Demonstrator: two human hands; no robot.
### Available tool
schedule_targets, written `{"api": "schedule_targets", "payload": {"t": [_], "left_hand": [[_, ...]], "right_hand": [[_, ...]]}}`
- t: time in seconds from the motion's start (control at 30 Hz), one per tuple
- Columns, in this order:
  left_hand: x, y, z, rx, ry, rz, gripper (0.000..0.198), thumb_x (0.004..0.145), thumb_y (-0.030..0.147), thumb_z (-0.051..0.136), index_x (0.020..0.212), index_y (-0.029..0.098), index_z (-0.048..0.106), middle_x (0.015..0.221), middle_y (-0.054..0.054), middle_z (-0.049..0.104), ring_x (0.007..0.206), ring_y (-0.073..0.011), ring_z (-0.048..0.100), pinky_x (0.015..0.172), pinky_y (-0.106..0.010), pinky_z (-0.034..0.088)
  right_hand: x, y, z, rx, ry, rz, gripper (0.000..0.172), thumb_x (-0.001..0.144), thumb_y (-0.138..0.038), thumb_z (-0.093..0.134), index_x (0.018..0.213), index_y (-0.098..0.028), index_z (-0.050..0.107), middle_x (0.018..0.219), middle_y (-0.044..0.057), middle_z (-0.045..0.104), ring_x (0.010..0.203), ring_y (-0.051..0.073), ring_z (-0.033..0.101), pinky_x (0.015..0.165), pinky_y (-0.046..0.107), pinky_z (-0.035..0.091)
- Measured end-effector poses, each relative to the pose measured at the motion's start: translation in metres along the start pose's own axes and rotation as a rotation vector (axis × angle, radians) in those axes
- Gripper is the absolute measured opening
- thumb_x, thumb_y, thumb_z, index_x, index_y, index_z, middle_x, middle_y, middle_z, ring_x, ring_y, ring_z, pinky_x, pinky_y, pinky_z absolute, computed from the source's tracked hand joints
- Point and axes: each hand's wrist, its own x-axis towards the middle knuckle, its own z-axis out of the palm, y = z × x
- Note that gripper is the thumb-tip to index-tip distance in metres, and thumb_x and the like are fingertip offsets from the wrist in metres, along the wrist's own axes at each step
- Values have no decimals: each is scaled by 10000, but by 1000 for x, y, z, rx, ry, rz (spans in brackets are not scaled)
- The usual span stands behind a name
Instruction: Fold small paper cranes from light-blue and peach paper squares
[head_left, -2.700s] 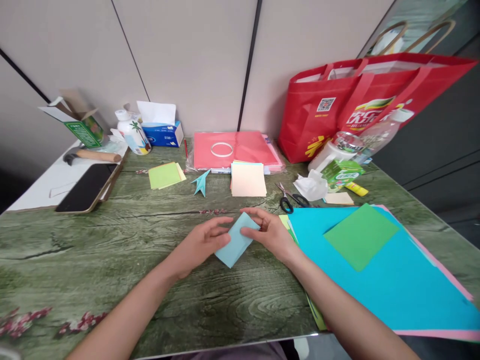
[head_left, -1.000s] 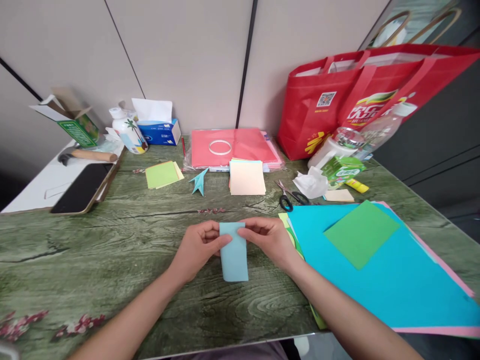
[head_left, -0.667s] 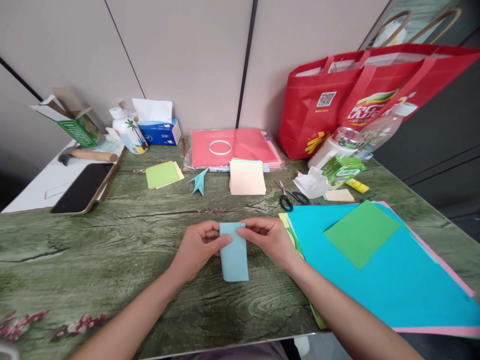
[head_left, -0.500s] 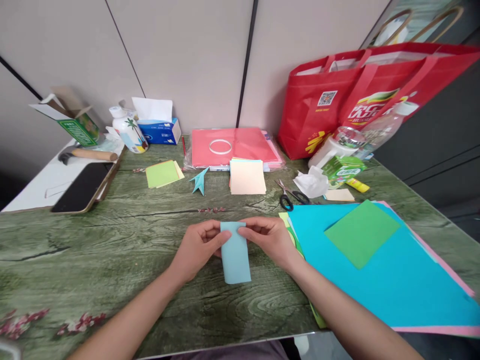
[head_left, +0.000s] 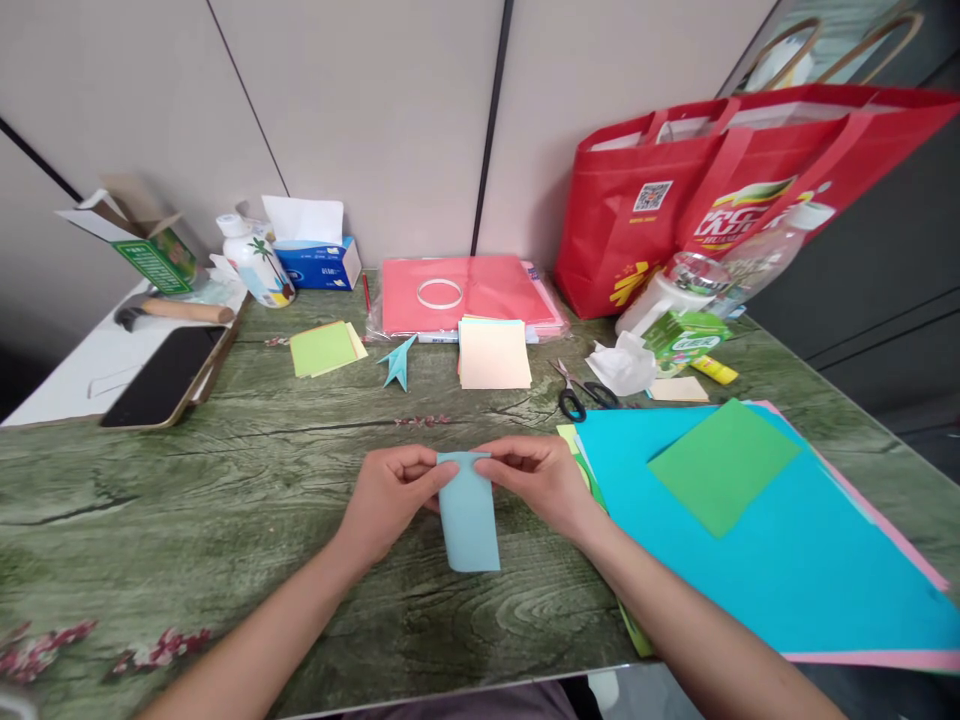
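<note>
A folded light blue paper (head_left: pixel 469 517) stands lengthwise on the green wood-grain table (head_left: pixel 225 500), in front of me at the middle. My left hand (head_left: pixel 390 495) pinches its top left corner with thumb and fingers. My right hand (head_left: pixel 536 478) pinches the top right corner in the same way. The far edge of the paper curls slightly between my fingers. Both forearms reach in from the bottom edge.
Large blue and pink sheets (head_left: pixel 757 560) with a green square (head_left: pixel 721 465) lie at the right. Scissors (head_left: pixel 581 392), a peach paper stack (head_left: pixel 493 354), a blue origami bird (head_left: pixel 399 362), green notes (head_left: pixel 324 349), a red folder (head_left: pixel 465 292), a phone (head_left: pixel 161 375) and a red bag (head_left: pixel 712 200) lie farther back.
The paper turned from a slanted position to lengthwise in front of me. Both hands shifted to its top corners, and the top edge has begun to curl.
</note>
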Motion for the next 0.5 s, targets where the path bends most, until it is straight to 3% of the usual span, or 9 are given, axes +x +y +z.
{"api": "schedule_targets", "payload": {"t": [0.23,0.5], "left_hand": [[2,7,-6,10,-86,7,209,694,326,682,830,167,691,723,-16,716,643,-152,629,562,-225,520],[3,10,-10,309,-206,29,179,703,317,643,710,149,705,587,0,654,525,-117,546,489,-198,430]], "right_hand": [[0,0,-4,-39,-100,21,120,668,-301,703,748,-216,731,703,7,702,586,135,602,564,273,500],[-3,-5,-2,-98,-181,127,373,624,-214,723,977,-163,613,579,-39,623,500,92,532,515,225,433]]}}
